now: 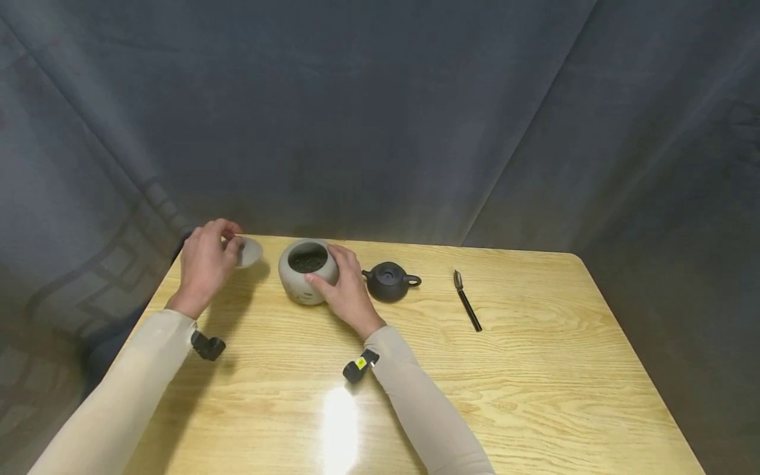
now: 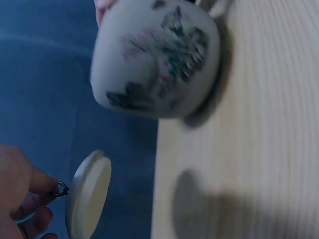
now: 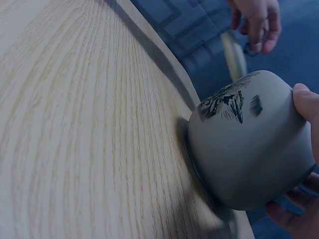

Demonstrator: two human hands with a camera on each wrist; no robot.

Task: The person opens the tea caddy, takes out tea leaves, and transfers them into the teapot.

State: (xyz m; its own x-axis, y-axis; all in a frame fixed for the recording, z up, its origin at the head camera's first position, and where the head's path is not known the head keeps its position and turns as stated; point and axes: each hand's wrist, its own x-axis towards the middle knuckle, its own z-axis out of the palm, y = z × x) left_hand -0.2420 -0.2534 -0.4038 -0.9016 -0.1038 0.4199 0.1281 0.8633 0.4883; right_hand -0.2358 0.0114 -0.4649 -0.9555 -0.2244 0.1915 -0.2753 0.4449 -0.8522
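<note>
My left hand [image 1: 208, 258] pinches a small dark ring on top of a pale round lid [image 2: 89, 194] and holds it tilted above the table's left side. To the right of the lid stands a grey ceramic jar [image 1: 295, 280] with a painted landscape, its mouth uncovered and dark loose contents [image 1: 307, 261] inside. My right hand [image 1: 350, 290] grips the jar's right side, thumb near the rim and fingers round the far side. In the right wrist view the jar [image 3: 249, 149] rests on the wood, the lid beyond it.
A small dark teapot [image 1: 388, 282] stands just right of my right hand, its handle pointing right. Farther right lies a slim tool [image 1: 468, 302] with a black handle and metal tip. The wooden table [image 1: 534, 369] meets a dark curtain [image 1: 380, 119] at the back.
</note>
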